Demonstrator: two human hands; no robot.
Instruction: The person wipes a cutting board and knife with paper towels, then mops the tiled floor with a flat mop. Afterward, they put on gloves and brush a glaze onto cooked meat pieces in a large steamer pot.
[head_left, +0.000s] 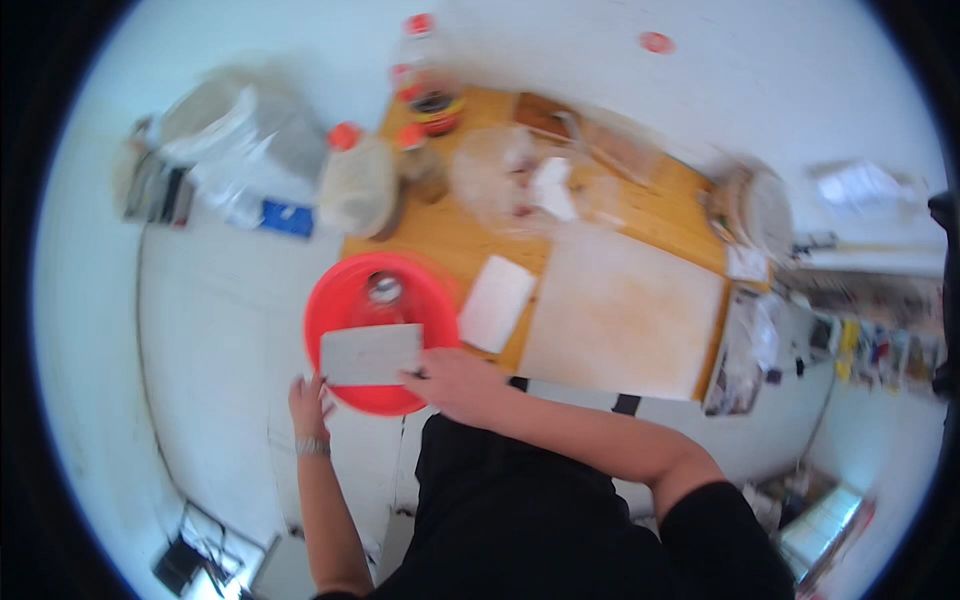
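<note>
My right hand (450, 382) grips the right end of a flat, pale rectangular piece (371, 355), whose material I cannot tell. The piece lies level over the near part of a red plastic basin (322, 300). At its lower left corner is my left hand (309, 409), fingers raised and partly spread; whether it touches the piece is unclear. A watch or metal band circles the left wrist. Inside the basin, a shiny round-topped object (385, 288) shows beyond the piece. Just right of the basin, a white rectangular sheet or cloth (496, 304) lies on the wooden table (442, 238).
A large stained cutting board (622, 307) covers the table's right front. Behind the basin stand a red-capped plastic jug (360, 187), a small red-capped bottle (424, 172) and a tall bottle (435, 97). Clear plastic bags (487, 176) lie mid-table. A lidded round container (765, 214) is at the right.
</note>
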